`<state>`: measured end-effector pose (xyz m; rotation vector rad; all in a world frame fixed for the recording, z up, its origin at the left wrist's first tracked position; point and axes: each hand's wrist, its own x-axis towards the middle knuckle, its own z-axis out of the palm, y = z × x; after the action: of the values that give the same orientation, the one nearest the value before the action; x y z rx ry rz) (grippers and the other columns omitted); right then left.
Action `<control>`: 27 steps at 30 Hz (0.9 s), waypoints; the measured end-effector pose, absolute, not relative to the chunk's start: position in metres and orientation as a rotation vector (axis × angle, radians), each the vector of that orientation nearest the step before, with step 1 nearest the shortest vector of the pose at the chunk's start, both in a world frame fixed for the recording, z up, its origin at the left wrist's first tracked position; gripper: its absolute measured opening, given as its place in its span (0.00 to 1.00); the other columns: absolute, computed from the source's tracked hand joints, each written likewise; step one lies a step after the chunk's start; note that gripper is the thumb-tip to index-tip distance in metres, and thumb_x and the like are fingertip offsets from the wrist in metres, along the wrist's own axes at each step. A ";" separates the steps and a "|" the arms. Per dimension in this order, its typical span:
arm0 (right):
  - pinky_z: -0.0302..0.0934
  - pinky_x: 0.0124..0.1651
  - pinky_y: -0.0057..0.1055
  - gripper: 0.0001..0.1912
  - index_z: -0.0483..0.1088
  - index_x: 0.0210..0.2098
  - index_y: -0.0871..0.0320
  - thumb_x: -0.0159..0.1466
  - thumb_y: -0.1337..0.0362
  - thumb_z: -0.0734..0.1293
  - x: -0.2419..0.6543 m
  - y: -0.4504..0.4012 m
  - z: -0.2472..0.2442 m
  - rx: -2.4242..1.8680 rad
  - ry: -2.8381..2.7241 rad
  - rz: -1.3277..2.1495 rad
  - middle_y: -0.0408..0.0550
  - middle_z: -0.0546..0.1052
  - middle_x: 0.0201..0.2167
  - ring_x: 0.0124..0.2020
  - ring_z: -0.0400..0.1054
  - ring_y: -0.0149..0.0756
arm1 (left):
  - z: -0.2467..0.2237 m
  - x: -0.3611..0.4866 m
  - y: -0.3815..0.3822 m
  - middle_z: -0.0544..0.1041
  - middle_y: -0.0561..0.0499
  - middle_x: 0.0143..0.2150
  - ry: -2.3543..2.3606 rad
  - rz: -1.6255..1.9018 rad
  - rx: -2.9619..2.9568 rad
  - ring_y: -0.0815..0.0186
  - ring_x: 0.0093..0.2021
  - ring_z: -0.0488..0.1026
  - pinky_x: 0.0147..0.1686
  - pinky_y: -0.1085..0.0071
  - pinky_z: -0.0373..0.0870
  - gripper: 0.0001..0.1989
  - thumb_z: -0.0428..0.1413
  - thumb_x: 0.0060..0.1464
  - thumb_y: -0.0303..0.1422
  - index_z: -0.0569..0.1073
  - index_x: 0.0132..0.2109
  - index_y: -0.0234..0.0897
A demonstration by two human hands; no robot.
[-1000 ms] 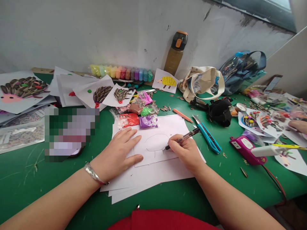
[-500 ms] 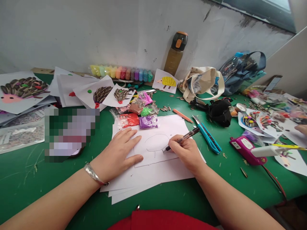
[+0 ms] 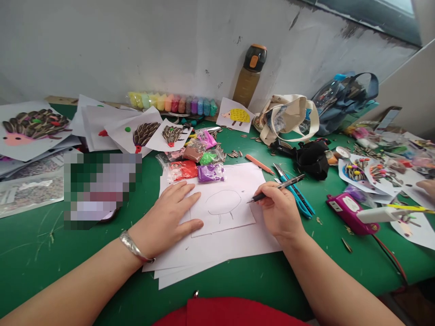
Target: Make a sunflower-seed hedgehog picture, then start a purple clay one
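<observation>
My left hand [image 3: 170,215] lies flat on the left part of a white paper sheet [image 3: 204,253], fingers spread. In my right hand [image 3: 280,210] a black pen [image 3: 280,186] is gripped, its tip pointing left just over the sheet; I cannot tell if it touches. An oval outline [image 3: 224,201] with short leg lines beneath it is drawn on the sheet, inside ruled border lines. More sheets lie under this one. Red clay in a bag [image 3: 182,170] and a purple clay packet [image 3: 210,173] rest at the sheet's top edge.
Blue scissors [image 3: 295,192] and an orange stick [image 3: 259,164] lie right of the paper. A magenta glue gun-like device [image 3: 350,213] with a wire sits farther right. Seed-covered hedgehog pictures [image 3: 32,124] are at left. A bottle [image 3: 249,74] stands by the wall. Another person's hand [image 3: 427,186] shows at right.
My right hand has moved right with the pen, away from the oval. A short leg line now shows where the pen tip was. My left hand has stayed in place.
</observation>
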<state>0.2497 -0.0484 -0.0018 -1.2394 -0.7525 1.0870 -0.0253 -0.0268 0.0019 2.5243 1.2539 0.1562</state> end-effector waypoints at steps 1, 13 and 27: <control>0.57 0.29 0.26 0.07 0.73 0.20 0.58 0.55 0.66 0.68 0.250 -0.048 -0.001 -1.225 -0.739 1.098 0.43 0.70 0.24 0.25 0.61 0.29 | 0.002 -0.025 -0.027 0.59 0.39 0.70 1.255 0.161 2.523 0.44 0.70 0.52 0.66 0.45 0.54 0.31 0.54 0.59 0.49 0.68 0.63 0.35; 0.62 0.38 0.31 0.04 0.76 0.30 0.54 0.61 0.63 0.69 0.238 -0.058 0.005 -1.378 -1.158 0.993 0.42 0.76 0.28 0.32 0.69 0.33 | 0.001 -0.027 -0.028 0.59 0.36 0.70 1.228 0.176 2.558 0.43 0.70 0.52 0.65 0.43 0.55 0.31 0.53 0.60 0.48 0.67 0.64 0.35; 0.64 0.45 0.41 0.07 0.75 0.38 0.54 0.62 0.68 0.66 0.188 -0.060 0.006 -1.262 -1.789 0.615 0.46 0.80 0.34 0.38 0.73 0.40 | -0.003 -0.027 -0.030 0.63 0.34 0.67 1.199 0.323 2.524 0.42 0.68 0.56 0.65 0.42 0.55 0.30 0.59 0.56 0.45 0.70 0.61 0.33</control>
<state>0.1880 -0.0600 0.0064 -1.2623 -1.7888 0.6151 -0.0267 -0.0301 -0.0026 2.5238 1.1994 0.3227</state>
